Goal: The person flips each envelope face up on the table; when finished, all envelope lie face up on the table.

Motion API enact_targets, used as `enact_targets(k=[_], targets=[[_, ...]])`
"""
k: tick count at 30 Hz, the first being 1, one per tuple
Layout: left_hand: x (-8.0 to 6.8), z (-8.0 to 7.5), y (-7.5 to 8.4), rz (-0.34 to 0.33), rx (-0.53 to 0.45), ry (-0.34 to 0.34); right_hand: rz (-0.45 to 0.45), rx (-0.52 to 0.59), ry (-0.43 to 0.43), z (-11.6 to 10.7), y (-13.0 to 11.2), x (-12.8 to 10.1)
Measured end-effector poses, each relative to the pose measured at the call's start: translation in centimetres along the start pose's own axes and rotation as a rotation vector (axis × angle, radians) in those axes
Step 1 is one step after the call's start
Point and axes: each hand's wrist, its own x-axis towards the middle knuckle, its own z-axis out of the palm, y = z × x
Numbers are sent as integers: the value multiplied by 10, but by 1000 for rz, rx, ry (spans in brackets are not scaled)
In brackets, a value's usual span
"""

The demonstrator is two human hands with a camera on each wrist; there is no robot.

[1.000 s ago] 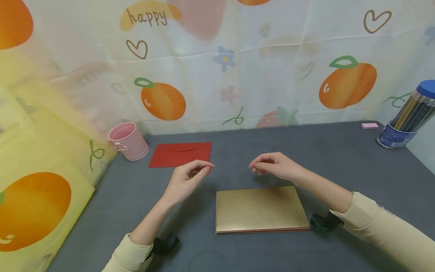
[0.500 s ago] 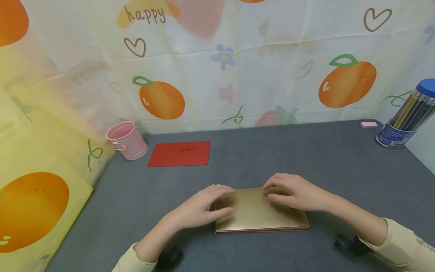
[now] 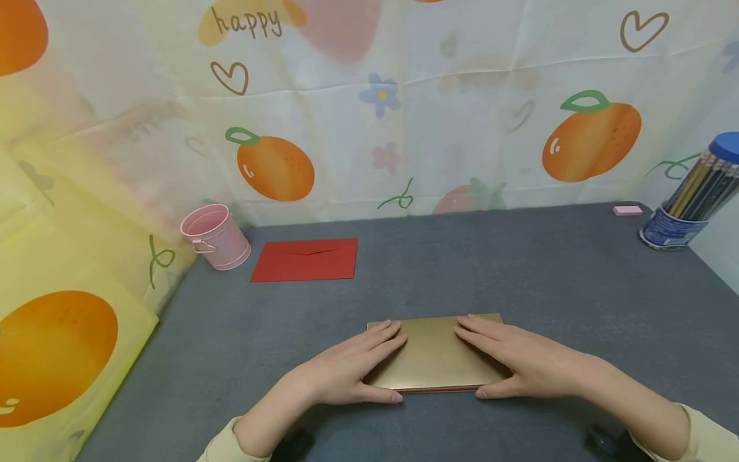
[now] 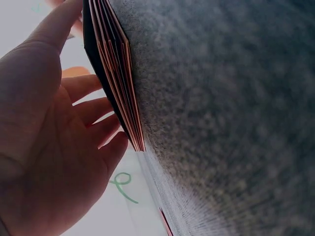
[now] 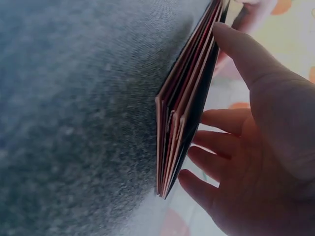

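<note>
Both hands flat on gold stack, near edge of counter (image 3: 577,282).

L to R from my feed: pink bucket (image 3: 215,236), red envelope (image 3: 305,260), my left hand (image 3: 346,369) & right hand (image 3: 522,359) w/ fingers straight, pressing gold envelope stack (image 3: 434,351); pencil tub (image 3: 689,199) far right.

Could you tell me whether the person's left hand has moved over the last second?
Yes. The left hand has come toward the person, away from the flat red envelope, and now rests flat on the stack of gold cards.
</note>
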Motion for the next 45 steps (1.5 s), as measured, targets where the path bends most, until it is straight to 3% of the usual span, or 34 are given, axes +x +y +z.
enact_targets(k=[19, 27, 39, 45], targets=[[-2, -2, 1, 16, 25, 19, -60, -100, 74, 4, 7, -2], [-4, -4, 2, 10, 6, 29, -24, -100, 62, -3, 4, -4], [-7, -10, -1, 129, -10, 141, -103, -85, 205, -6, 8, -5], [-6, -12, -3, 222, -79, 252, -148, 96, 263, -11, 12, -7]])
